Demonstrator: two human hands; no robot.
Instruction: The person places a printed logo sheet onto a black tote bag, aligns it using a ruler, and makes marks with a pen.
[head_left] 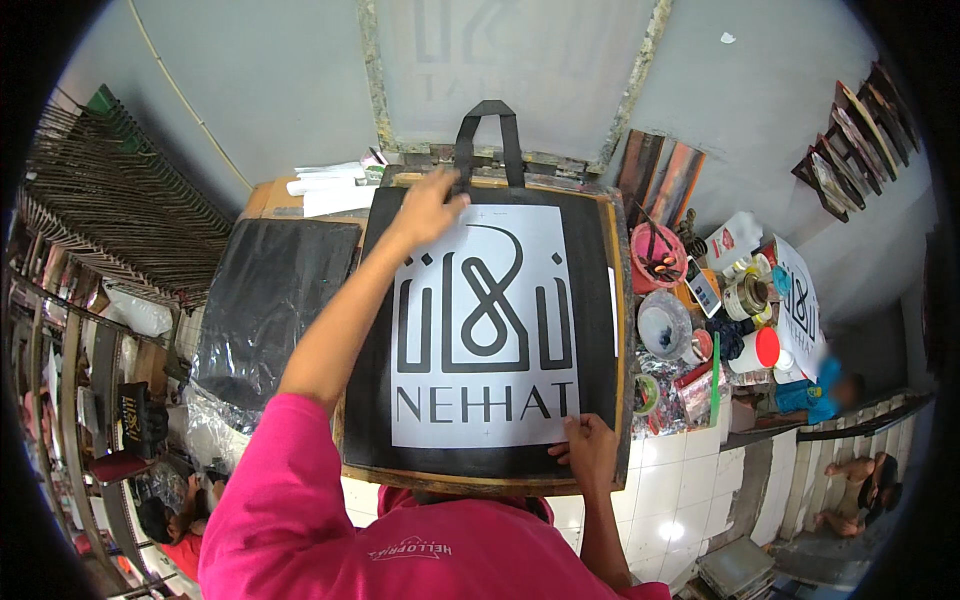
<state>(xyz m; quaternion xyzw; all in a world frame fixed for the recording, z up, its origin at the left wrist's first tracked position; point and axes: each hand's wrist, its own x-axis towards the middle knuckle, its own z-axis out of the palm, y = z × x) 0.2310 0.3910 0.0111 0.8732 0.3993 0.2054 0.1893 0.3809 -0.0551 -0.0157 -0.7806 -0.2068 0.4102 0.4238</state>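
Observation:
A black tote bag (590, 280) lies flat on a wooden-edged board, its handle loop (488, 108) stretched past the far edge. On the bag rests a white paper sheet (480, 400) printed with a large black line design and lettering. My left hand (432, 208) is at the sheet's far left corner, beside the base of the handle, its fingers extended. With thumb and fingers, my right hand (590, 445) pinches the near right corner of that sheet. What the left fingertips touch is hard to make out.
A framed screen (510, 90) stands raised behind the board. Left of it lies a black sheet under clear plastic (270, 310). On the right are a pink bowl of tools (658, 255), a clear tub (664, 325) and several containers. Other people are at both sides.

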